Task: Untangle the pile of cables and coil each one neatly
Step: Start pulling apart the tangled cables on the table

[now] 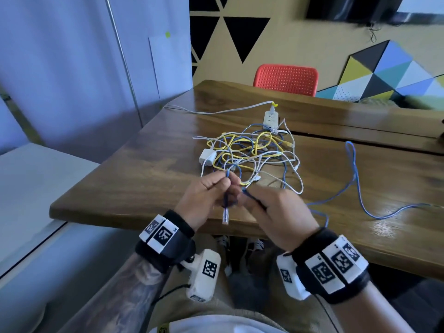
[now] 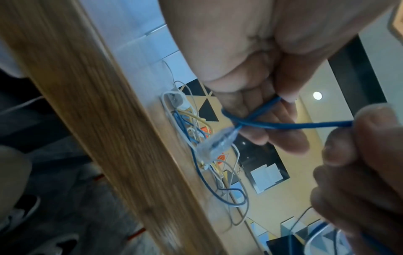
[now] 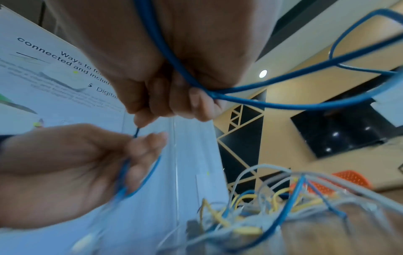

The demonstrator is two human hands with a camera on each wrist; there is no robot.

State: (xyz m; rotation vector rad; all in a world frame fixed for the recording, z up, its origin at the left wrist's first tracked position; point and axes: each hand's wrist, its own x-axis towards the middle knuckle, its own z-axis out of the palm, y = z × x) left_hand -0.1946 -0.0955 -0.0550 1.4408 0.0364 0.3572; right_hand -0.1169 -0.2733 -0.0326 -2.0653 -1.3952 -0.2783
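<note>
A tangled pile of yellow, white and blue cables (image 1: 249,152) lies on the wooden table (image 1: 144,179). My left hand (image 1: 211,191) holds the end of a blue network cable (image 2: 283,126) looped once round its fingers; the clear plug (image 1: 225,218) hangs down below the hand (image 2: 216,146). My right hand (image 1: 271,207) pinches the same blue cable (image 3: 250,100) a short way along. The remaining blue cable (image 1: 360,188) trails off in loops over the table to the right.
A white power strip (image 1: 271,118) with its cord sits behind the pile, and a white charger block (image 1: 207,156) lies at the pile's left. A red chair (image 1: 286,79) stands beyond the table. My hands are at the table's near edge (image 1: 134,219).
</note>
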